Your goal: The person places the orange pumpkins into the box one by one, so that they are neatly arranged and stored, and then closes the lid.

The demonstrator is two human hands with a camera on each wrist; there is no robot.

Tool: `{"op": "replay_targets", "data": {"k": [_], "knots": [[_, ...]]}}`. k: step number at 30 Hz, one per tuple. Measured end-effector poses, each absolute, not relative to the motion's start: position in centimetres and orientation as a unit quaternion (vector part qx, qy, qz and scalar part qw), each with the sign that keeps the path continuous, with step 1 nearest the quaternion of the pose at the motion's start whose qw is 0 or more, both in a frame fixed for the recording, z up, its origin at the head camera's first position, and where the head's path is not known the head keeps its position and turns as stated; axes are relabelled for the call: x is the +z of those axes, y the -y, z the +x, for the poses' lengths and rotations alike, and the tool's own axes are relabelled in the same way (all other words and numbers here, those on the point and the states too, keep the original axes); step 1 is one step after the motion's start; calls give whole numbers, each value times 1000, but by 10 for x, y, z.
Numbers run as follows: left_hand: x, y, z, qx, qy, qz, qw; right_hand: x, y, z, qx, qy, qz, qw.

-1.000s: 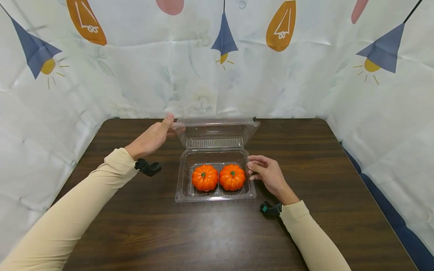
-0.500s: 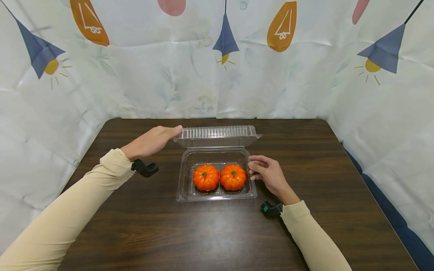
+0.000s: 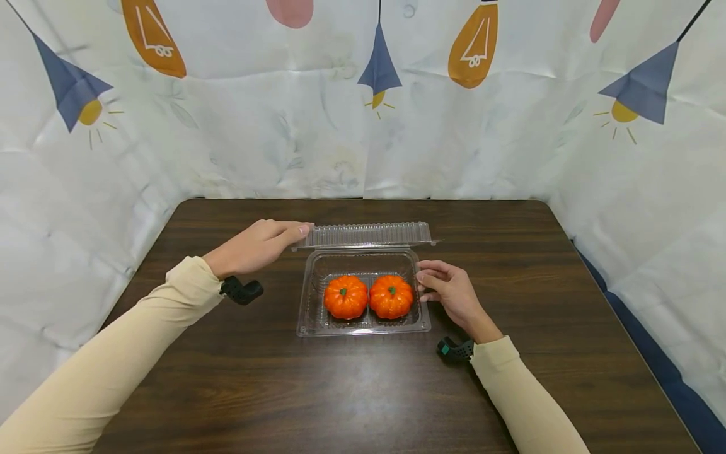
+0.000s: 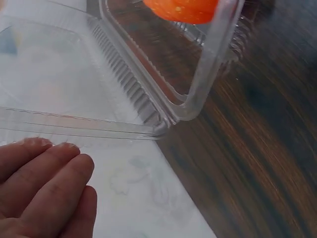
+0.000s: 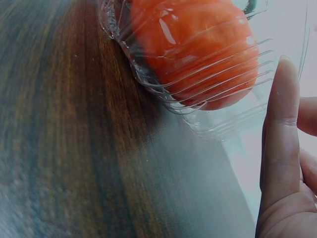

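A clear plastic clamshell container (image 3: 307,302) stands on the dark wooden table. Two small orange pumpkins, the left pumpkin (image 3: 346,297) and the right pumpkin (image 3: 391,297), sit side by side in its base. Its ribbed lid (image 3: 371,234) is raised at the far side, hinged to the base. My left hand (image 3: 258,246) touches the lid's left corner; the left wrist view shows its fingers (image 4: 59,193) nearly straight at the lid's rim. My right hand (image 3: 450,290) rests its fingertips against the base's right side, beside the right pumpkin. In the right wrist view one straight finger (image 5: 282,129) lies by the clear wall.
A brown table (image 3: 363,391) spreads around the container on every side. White printed curtain (image 3: 255,139) hangs behind the table and along both sides, close to the back edge. A dark blue strip (image 3: 646,340) shows past the right edge.
My left hand has moved down and slightly right along with the lid, whose rim now stands lower in the head view. The right hand, base and pumpkins stay put.
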State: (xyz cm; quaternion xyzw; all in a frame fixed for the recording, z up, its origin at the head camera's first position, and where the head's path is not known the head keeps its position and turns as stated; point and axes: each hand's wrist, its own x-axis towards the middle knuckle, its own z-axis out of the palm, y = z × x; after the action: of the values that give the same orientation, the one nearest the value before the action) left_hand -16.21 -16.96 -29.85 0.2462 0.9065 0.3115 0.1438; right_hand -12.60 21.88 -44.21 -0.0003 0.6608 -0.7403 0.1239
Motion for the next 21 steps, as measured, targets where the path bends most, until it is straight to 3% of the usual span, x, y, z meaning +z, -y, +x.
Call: {"op": "replay_targets", "data": {"k": [21], "knots": [[-317, 171, -146, 279, -914, 279, 93, -441, -218, -125, -741, -659, 8, 131]]}}
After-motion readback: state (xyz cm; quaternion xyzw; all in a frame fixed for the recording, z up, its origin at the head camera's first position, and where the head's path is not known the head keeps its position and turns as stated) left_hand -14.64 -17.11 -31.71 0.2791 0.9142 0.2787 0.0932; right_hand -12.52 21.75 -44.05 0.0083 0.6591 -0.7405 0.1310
